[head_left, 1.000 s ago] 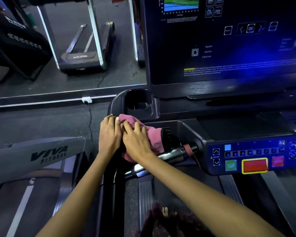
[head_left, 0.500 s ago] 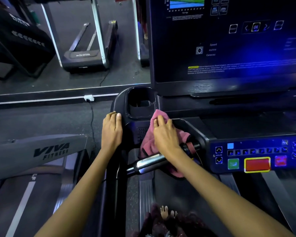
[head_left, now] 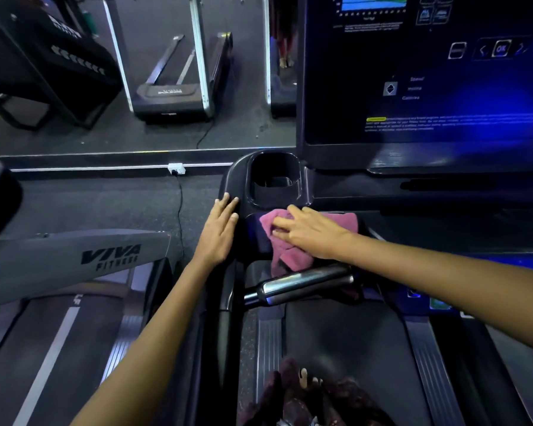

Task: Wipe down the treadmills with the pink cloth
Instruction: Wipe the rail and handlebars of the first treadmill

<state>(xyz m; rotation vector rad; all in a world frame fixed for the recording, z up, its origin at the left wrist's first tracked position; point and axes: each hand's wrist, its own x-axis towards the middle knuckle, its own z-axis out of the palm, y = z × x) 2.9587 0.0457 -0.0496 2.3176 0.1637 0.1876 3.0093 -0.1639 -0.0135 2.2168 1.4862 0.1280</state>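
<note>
Treadmill console ledge, with cloth and hands on it

The black treadmill console (head_left: 326, 192) carries a crumpled pink cloth (head_left: 285, 256) on its ledge just below the cup holder (head_left: 274, 179); the cloth's lower end hangs toward the chrome handlebar (head_left: 299, 285). The right hand (head_left: 308, 233) lies flat on the cloth, fingers straight. The left hand (head_left: 219, 232) rests flat on the console's rounded left edge, just beside the cloth.

Pink cloth (head_left: 293, 256) soft terry; console (head_left: 243, 179) matt blk plastic; handlebar (head_left: 302, 282) glossy metal.
</note>
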